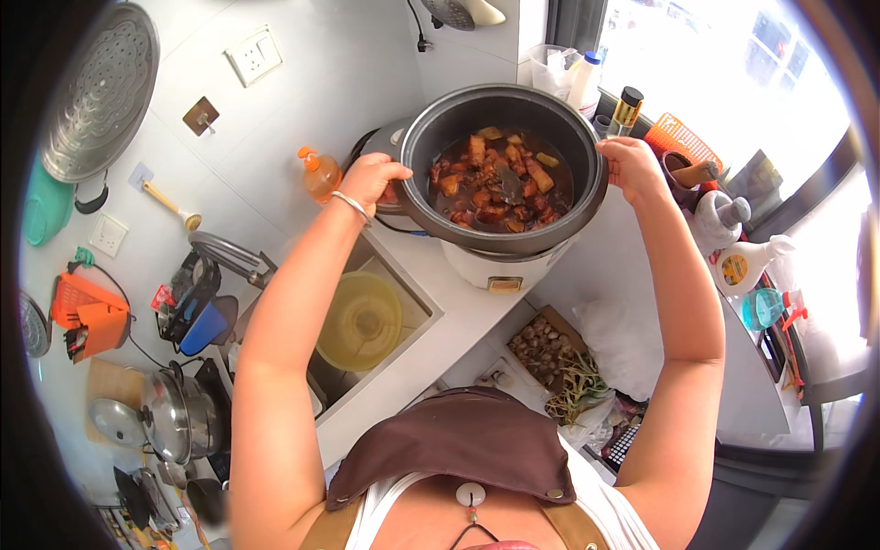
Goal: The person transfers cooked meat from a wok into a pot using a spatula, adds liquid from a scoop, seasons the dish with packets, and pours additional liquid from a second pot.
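A dark inner cooking pot [440, 124] holds chunks of braised meat in brown sauce [500, 179]. It hangs partly lifted and tilted above the white rice cooker body [500, 266] on the counter. My left hand [371, 179] grips the pot's left rim; a silver bangle is on that wrist. My right hand [628, 165] grips the right rim. Both arms reach up from the lower edge.
A sink [422, 307] with a yellow bowl [362, 321] lies left of the cooker. An orange bottle [321, 174] stands behind it. Bottles and a spray bottle [747, 261] line the windowsill at right. A steel pot [179, 412] sits at lower left, a box of dried food [545, 348] on the floor.
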Action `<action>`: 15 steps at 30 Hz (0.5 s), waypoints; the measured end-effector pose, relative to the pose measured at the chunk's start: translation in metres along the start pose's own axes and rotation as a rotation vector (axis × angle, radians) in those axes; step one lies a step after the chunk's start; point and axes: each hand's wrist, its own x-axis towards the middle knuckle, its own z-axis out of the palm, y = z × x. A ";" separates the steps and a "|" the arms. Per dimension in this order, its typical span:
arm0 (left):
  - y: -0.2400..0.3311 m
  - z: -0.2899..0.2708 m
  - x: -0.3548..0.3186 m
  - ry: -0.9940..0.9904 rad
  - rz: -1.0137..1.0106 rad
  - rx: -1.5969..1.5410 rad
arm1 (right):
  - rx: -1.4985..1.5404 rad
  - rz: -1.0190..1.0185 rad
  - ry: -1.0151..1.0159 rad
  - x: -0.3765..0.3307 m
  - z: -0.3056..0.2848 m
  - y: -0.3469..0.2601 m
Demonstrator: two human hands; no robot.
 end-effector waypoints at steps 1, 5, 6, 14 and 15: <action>-0.007 -0.001 0.009 -0.028 -0.013 0.012 | 0.003 0.017 0.007 0.006 -0.003 0.011; -0.045 0.011 0.045 -0.060 -0.065 0.030 | -0.094 0.071 0.051 0.017 -0.019 0.048; -0.055 0.014 0.051 -0.049 -0.053 0.037 | -0.132 0.085 0.060 0.019 -0.021 0.056; -0.100 -0.001 0.083 -0.066 0.106 0.690 | -0.794 0.124 0.139 0.022 -0.007 0.086; -0.095 0.004 0.078 -0.073 0.172 0.733 | -0.866 0.106 0.170 0.022 -0.005 0.089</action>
